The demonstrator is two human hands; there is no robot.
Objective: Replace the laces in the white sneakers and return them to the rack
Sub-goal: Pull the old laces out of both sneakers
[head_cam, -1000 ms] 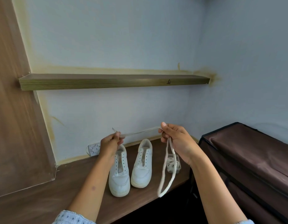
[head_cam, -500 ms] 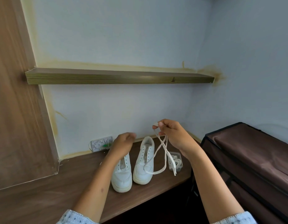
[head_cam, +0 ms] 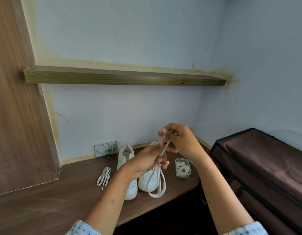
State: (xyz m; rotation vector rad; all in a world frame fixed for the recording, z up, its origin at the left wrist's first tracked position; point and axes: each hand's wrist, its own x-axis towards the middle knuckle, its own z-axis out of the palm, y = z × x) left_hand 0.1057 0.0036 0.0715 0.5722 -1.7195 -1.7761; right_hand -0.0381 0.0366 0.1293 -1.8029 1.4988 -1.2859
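Patterned pale-blue cuffs (head_cam: pixel 84 228) frame the bottom edge, with both forearms reaching up over the wooden desk (head_cam: pixel 45 209). The left hand (head_cam: pixel 146 162) has come in from above the left sneaker and now grips the doubled strands of the off-white lace (head_cam: pixel 156 185), fingers curled round them; half a second ago it held nothing. Below this grip the lace hangs in long loops in front of the right sneaker (head_cam: pixel 151 180), reaching just past its toe; earlier it swung as a looser, open loop. The right hand (head_cam: pixel 179 141) pinches the upper ends of the same lace between thumb and fingertips, just above the left hand, much where it was before.

The left sneaker (head_cam: pixel 125 156), partly hidden by the left wrist, stands beside the right one, toes toward the viewer; both remain on the desk. A second lace bundle (head_cam: pixel 104 177) lies on the desk left of the shoes; it was outside the earlier views. Right of the shoes stands a clear plastic tub (head_cam: pixel 182 167) containing coiled laces. Against the wall behind is a white socket strip (head_cam: pixel 105 148). Further right stands the brown fabric-covered rack (head_cam: pixel 265 167); above, a wooden wall shelf (head_cam: pixel 123 78). The view has tilted slightly lower than before.
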